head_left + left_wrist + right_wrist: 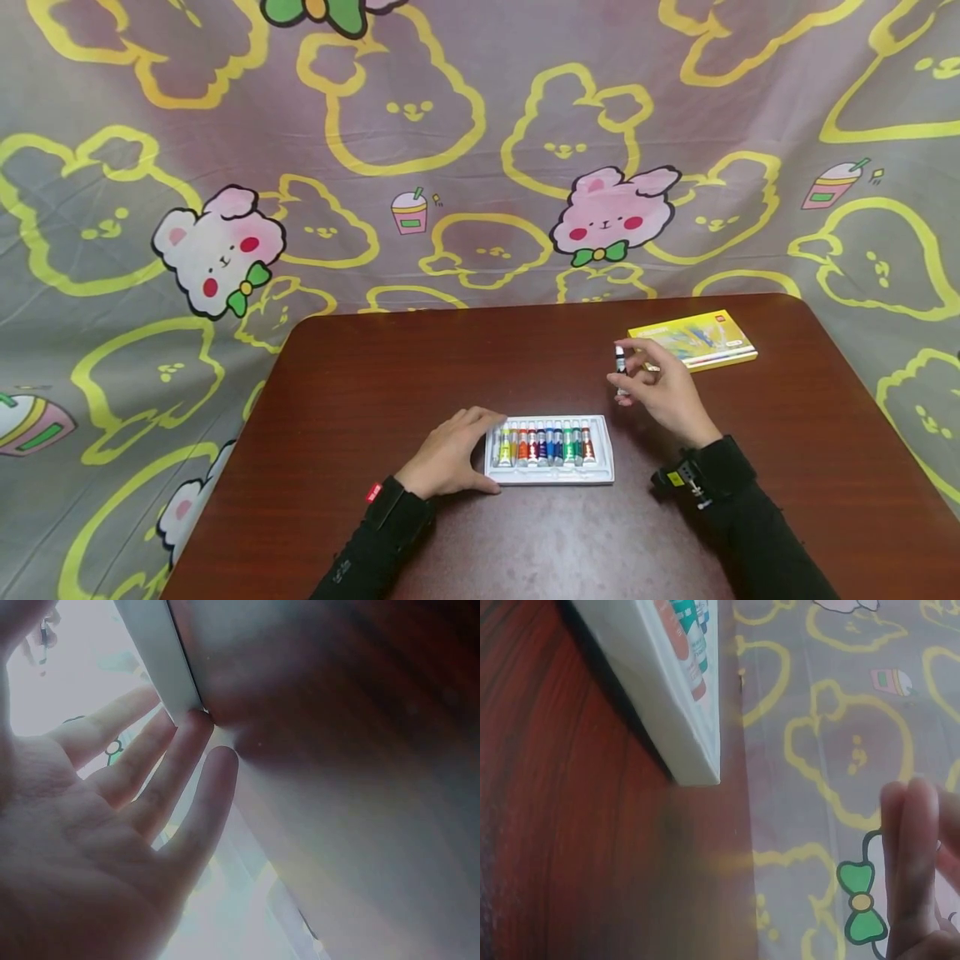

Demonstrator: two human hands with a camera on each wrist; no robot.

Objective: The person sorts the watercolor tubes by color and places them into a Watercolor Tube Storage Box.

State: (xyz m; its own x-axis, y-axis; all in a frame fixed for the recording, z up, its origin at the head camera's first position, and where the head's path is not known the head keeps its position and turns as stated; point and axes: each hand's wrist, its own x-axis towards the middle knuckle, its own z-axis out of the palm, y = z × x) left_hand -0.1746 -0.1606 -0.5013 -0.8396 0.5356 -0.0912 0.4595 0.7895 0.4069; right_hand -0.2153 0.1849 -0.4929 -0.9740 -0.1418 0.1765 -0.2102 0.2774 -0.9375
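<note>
A white tray (551,478) lies on the table, holding a row of small paint tubes (549,447) that run from yellow through red and blue to green and brown. My left hand (450,454) rests at the tray's left end, thumb by the near corner, fingertips at the far one. In the left wrist view, long, nearly straight fingers (191,761) touch the tray's side wall (161,656). Off to the right, my right hand (663,392) pinches a small paint tube (620,360) with black and white parts, raised above the table.
Behind my right hand a yellow box (701,337) with a printed lid lies near the table's back edge. The brown wooden table (420,358) ends against a hanging cloth (480,192) printed with cartoon animals.
</note>
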